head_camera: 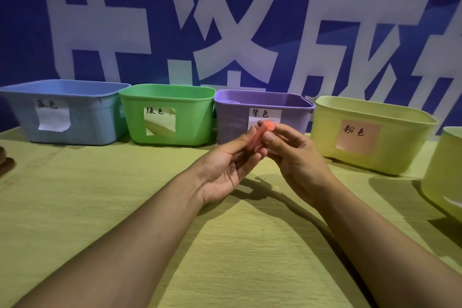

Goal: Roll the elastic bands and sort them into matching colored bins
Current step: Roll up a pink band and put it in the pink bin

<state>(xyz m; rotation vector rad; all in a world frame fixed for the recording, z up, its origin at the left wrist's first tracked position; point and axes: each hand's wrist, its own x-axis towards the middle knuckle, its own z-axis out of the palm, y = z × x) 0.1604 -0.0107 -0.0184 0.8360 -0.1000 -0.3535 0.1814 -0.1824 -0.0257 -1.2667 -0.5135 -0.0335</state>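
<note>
Both hands meet above the bench (75, 207), in front of the purple bin (232, 122): the left hand (225, 165) and right hand (297, 155) each pinch the pink elastic band (260, 134), fingers hiding most of it. The yellow bin (375, 140) with the pink label stands right; a 2nd yellow bin (445, 172) is cut off by the frame edge.

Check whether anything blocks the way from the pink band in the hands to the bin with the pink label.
Nothing visible does. Both hands, left hand and right hand, hold the pink band above the table, and the pink-labelled bin stands open-topped to its right.
</note>
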